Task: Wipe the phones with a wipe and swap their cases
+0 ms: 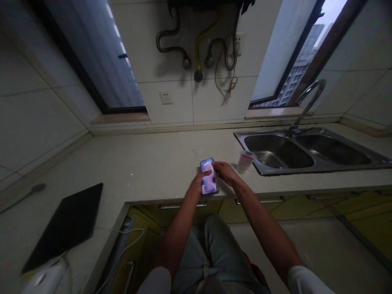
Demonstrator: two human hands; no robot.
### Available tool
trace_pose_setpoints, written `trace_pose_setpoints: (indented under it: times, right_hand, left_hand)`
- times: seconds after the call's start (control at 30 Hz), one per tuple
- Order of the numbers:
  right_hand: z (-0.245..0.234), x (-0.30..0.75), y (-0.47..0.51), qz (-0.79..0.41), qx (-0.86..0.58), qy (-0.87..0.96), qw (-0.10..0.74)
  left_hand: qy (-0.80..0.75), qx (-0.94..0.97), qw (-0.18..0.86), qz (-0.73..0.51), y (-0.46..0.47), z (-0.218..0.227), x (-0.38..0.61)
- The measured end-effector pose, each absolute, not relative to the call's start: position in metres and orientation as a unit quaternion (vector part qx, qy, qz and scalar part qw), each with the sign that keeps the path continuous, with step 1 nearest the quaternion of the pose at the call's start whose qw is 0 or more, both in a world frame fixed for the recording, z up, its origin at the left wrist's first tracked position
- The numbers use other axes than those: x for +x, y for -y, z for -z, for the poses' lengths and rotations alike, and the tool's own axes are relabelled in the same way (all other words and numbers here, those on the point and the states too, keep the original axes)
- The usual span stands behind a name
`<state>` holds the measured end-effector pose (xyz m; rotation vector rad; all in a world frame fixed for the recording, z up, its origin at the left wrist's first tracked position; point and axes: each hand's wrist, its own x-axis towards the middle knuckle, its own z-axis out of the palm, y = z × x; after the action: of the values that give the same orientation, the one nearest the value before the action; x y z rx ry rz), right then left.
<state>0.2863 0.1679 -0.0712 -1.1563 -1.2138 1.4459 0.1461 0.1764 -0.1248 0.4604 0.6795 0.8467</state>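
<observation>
A smartphone (pixel 209 176) with a lit, purple-toned screen is held above the pale stone countertop (pixel 137 163), close to its front edge. My left hand (pixel 200 182) wraps its lower part, with the thumb across the screen. My right hand (pixel 225 171) holds the phone's upper right edge, its fingers curled over the side. The phone's back and part of the screen are hidden by my hands.
To the right stand a translucent plastic cup (pixel 245 161), a steel double sink (pixel 306 151) and a curved faucet (pixel 308 104). A black flat board (pixel 65 224) and a white appliance (pixel 45 279) with a cable lie at left. Gas pipes (pixel 196 45) hang on the wall.
</observation>
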Motion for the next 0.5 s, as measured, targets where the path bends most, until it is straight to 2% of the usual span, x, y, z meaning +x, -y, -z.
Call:
trace_pose_setpoints:
  times: [0.5]
  right_hand:
    - [0.093, 0.293, -0.176, -0.477, -0.51, 0.488, 0.523]
  left_hand:
    - [-0.394, 0.336, 0.696, -0.497, -0.174, 0.125, 0.162]
